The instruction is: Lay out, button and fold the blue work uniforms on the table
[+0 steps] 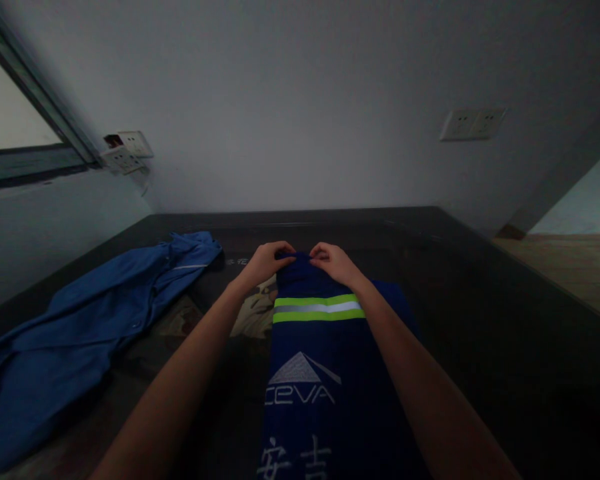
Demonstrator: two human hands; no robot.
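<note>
A dark blue work garment (315, 373) lies lengthwise on the dark table (480, 300) in front of me, folded into a narrow strip. It bears a yellow-green and silver reflective band and a white CEVA logo. My left hand (266, 262) pinches its far edge on the left, fingers closed on the cloth. My right hand (333, 261) pinches the same far edge just to the right. The two hands almost touch.
A lighter blue jacket (80, 320) lies crumpled on the table's left side. Under the dark garment a camouflage-patterned cloth (253, 313) shows. Wall sockets (473, 124) and a socket cluster (125, 152) sit on the white wall; a window is at far left.
</note>
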